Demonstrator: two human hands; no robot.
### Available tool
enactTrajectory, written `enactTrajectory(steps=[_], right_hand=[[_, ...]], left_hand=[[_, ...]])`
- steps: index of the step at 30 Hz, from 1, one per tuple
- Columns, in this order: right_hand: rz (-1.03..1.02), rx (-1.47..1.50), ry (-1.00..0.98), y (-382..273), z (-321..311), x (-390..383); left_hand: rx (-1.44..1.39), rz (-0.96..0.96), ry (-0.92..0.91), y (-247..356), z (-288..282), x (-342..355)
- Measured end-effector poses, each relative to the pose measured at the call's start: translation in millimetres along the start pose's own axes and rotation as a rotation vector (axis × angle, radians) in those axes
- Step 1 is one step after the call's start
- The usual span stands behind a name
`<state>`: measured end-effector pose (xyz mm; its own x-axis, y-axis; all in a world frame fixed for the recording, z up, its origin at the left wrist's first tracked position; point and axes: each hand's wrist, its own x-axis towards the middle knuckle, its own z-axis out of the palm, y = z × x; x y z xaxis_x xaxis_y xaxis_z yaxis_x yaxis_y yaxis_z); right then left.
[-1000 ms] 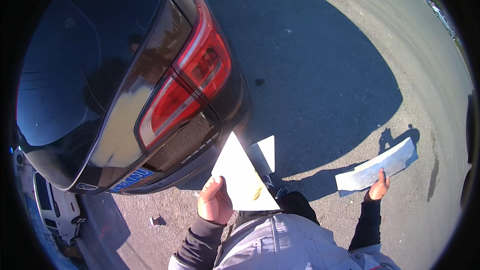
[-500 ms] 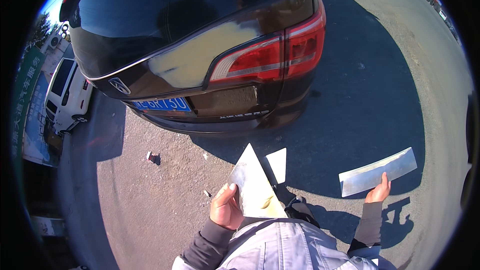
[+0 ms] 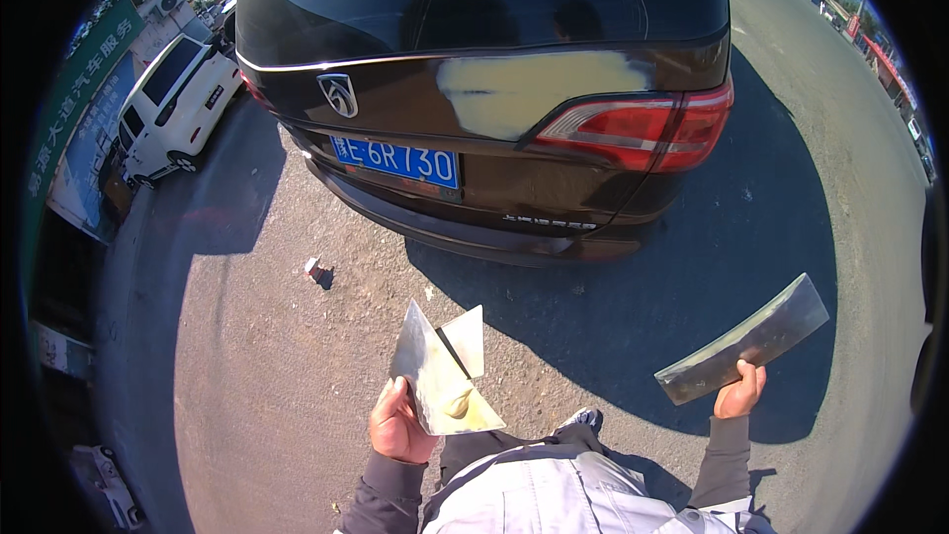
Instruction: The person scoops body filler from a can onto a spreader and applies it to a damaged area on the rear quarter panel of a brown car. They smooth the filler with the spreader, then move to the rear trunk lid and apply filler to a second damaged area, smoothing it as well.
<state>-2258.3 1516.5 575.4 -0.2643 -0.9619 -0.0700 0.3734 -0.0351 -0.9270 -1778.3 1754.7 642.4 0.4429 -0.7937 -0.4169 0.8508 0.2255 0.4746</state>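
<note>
My left hand (image 3: 393,425) grips a thin metal plate (image 3: 420,361) with a dab of yellow paste (image 3: 457,405) near its lower corner; a smaller pale plate (image 3: 465,336) sticks out beside it. Off to the right, my right hand (image 3: 736,396) holds a long, slightly curved metal spreader blade (image 3: 741,331) by its lower edge. Above both hands stands the rear of a dark brown car (image 3: 474,183), with a pale yellow patch (image 3: 534,89) on its tailgate over the red taillight (image 3: 692,133). Neither blade touches the car.
A white car (image 3: 188,99) is parked at the left by a wall with a green sign (image 3: 79,109). A small red-and-white scrap (image 3: 316,270) lies on the asphalt (image 3: 237,356). My shoe (image 3: 578,420) shows between my hands. A road (image 3: 811,89) runs along the right.
My view has swung to face the tailgate squarely, so the car now spans the upper middle. Both hands still hold their plates; the left one sits farther left in view, and the spreader is angled differently.
</note>
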Motion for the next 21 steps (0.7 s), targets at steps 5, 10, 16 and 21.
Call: enactTrajectory(steps=[5,10,16,21], right_hand=[[-0.048,-0.276,-0.324,61,147,-64],[0.232,-0.354,-0.62,171,333,-160],[0.213,-0.657,-1.137,298,543,-248],[0.443,-0.768,-1.338,436,687,-295]], left_hand=[[-0.108,0.313,0.005,133,-102,-12],[-0.223,0.539,0.258,262,-235,-52],[-0.214,0.761,0.396,353,-329,-88],[-0.27,0.824,0.634,394,-373,-90]])
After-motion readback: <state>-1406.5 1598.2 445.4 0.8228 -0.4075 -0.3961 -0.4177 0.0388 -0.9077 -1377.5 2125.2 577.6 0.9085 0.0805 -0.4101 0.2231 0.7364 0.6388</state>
